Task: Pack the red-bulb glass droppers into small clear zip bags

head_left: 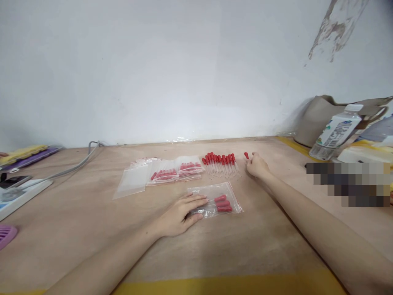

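My left hand [181, 213] lies flat, fingers stretched out, on the left part of a clear zip bag [235, 198]. Inside that bag are three droppers with red bulbs [223, 203]; their stems are partly under my fingers. To the right, my right hand [257, 166] is closed at the fingertips on a single dropper [246, 155], its red bulb pointing up and its stem mostly hidden. Between my hands, further back, a row of loose red-bulbed droppers [219, 162] lies with the clear stems towards me.
Left of the row lie filled zip bags [166, 174] and flat bags without droppers [132, 182]. A water bottle [337, 131] and a beige bag [313, 116] stand at right. At left are a grey cable [76, 166], a phone [15, 181] and a yellow-purple item [29, 157].
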`<state>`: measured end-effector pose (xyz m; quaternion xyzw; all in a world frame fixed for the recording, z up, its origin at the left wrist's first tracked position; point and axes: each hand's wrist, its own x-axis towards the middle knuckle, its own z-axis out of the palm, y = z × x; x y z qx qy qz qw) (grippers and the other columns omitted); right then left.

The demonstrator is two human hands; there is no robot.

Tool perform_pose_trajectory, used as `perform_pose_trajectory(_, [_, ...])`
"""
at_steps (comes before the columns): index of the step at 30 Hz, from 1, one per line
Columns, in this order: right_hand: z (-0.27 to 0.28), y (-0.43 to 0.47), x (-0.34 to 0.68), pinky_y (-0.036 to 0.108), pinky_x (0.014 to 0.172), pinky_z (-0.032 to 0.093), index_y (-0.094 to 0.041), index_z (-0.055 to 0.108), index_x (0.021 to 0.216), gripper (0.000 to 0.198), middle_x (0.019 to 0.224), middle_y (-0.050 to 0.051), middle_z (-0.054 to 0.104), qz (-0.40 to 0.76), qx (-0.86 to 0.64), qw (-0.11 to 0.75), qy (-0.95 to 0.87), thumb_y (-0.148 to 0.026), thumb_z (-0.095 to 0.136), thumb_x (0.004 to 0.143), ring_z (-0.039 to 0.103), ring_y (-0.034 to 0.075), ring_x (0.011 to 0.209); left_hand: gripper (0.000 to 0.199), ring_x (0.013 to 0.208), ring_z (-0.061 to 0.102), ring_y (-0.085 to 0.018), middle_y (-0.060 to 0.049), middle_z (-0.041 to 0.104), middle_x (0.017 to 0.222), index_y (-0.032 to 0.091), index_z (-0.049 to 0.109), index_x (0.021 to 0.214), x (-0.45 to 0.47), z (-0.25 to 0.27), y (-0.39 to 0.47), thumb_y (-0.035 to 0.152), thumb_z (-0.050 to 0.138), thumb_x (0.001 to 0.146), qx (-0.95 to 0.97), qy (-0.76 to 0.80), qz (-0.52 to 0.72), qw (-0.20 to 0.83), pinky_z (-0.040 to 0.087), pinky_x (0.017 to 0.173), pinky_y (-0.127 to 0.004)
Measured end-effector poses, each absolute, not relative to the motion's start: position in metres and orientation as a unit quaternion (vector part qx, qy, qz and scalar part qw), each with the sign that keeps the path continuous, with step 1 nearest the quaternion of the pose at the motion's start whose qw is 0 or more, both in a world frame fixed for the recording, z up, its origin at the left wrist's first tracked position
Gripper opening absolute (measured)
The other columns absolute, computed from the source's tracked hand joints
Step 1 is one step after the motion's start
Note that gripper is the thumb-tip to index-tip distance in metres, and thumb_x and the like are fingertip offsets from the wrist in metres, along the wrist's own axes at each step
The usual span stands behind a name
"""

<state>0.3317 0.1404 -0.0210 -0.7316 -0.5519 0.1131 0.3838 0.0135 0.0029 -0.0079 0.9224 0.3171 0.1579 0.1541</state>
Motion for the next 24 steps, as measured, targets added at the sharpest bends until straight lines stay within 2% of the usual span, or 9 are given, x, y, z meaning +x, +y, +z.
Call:
perform_pose_trajectory(2, [-0.015, 0.129, 0.329, 0.036, 0.076, 0.045, -0.009, 0.032, 0.127, 0.055, 0.083, 0.012, 0.061, 0.126, -0.718, 0.399, -0.556, -0.023, 0.048, 0.076, 0.059, 0.024, 0.087, 0.041, 0.122, 0.039, -0.018, -0.001, 0.044, 0.133, 0.027, 0.038, 0.131, 0.013, -0.007, 0.003, 0.028, 0.043, 0.090, 0.922, 0.319, 0.157, 0.155, 0.023, 0.107, -0.040])
perform_pose_trajectory(4, [-0.013, 0.114, 0.322, 0.031, 0.062, 0.048, -0.008, 0.020, 0.133, 0.063, 0.072, 0.006, 0.058, 0.185, -0.685, 0.435, -0.554, -0.024, 0.045, 0.078, 0.060, 0.019, 0.066, 0.041, 0.123, 0.039, -0.018, 0.000, 0.044, 0.133, 0.027, 0.038, 0.131, 0.013, -0.007, 0.002, 0.028, 0.043, 0.090, 0.921, 0.320, 0.155, 0.157, 0.023, 0.107, -0.040])
perform_pose_trajectory(6, [-0.014, 0.095, 0.310, 0.028, 0.045, 0.045, -0.012, 0.013, 0.134, 0.069, 0.067, 0.000, 0.053, 0.283, -0.624, 0.497, -0.532, -0.026, 0.047, 0.076, 0.053, 0.014, 0.047, 0.041, 0.123, 0.039, -0.018, 0.000, 0.043, 0.133, 0.027, 0.038, 0.131, 0.013, -0.007, 0.002, 0.029, 0.043, 0.090, 0.921, 0.321, 0.153, 0.159, 0.022, 0.107, -0.040])
perform_pose_trajectory(8, [-0.019, 0.078, 0.297, 0.026, 0.039, 0.044, -0.018, 0.012, 0.133, 0.074, 0.069, -0.002, 0.048, 0.336, -0.568, 0.560, -0.501, -0.026, 0.053, 0.072, 0.051, 0.012, 0.043, 0.041, 0.123, 0.039, -0.018, -0.001, 0.043, 0.134, 0.027, 0.039, 0.131, 0.013, -0.008, 0.002, 0.029, 0.043, 0.090, 0.921, 0.321, 0.154, 0.160, 0.022, 0.107, -0.041])
perform_pose_trajectory(12, [-0.028, 0.059, 0.280, 0.027, 0.044, 0.051, -0.024, 0.021, 0.121, 0.063, 0.074, -0.005, 0.044, 0.364, -0.508, 0.629, -0.461, -0.025, 0.056, 0.069, 0.055, 0.011, 0.047, 0.040, 0.123, 0.039, -0.018, -0.001, 0.043, 0.134, 0.028, 0.039, 0.130, 0.012, -0.010, 0.003, 0.029, 0.043, 0.090, 0.921, 0.318, 0.159, 0.159, 0.023, 0.107, -0.041])
perform_pose_trajectory(16, [-0.031, 0.054, 0.273, 0.027, 0.050, 0.053, -0.025, 0.028, 0.105, 0.048, 0.071, -0.007, 0.045, 0.418, -0.490, 0.631, -0.432, -0.025, 0.058, 0.067, 0.058, 0.011, 0.051, 0.040, 0.122, 0.040, -0.019, -0.002, 0.043, 0.134, 0.028, 0.039, 0.130, 0.013, -0.010, 0.003, 0.029, 0.043, 0.090, 0.922, 0.315, 0.161, 0.157, 0.024, 0.106, -0.042])
perform_pose_trajectory(24, [-0.032, 0.043, 0.268, 0.024, 0.049, 0.051, -0.024, 0.030, 0.102, 0.050, 0.067, -0.008, 0.050, 0.463, -0.446, 0.618, -0.453, -0.033, 0.063, 0.065, 0.057, 0.010, 0.050, 0.040, 0.123, 0.039, -0.018, -0.001, 0.043, 0.134, 0.028, 0.039, 0.131, 0.014, -0.008, 0.004, 0.028, 0.042, 0.091, 0.923, 0.318, 0.153, 0.156, 0.022, 0.107, -0.042])
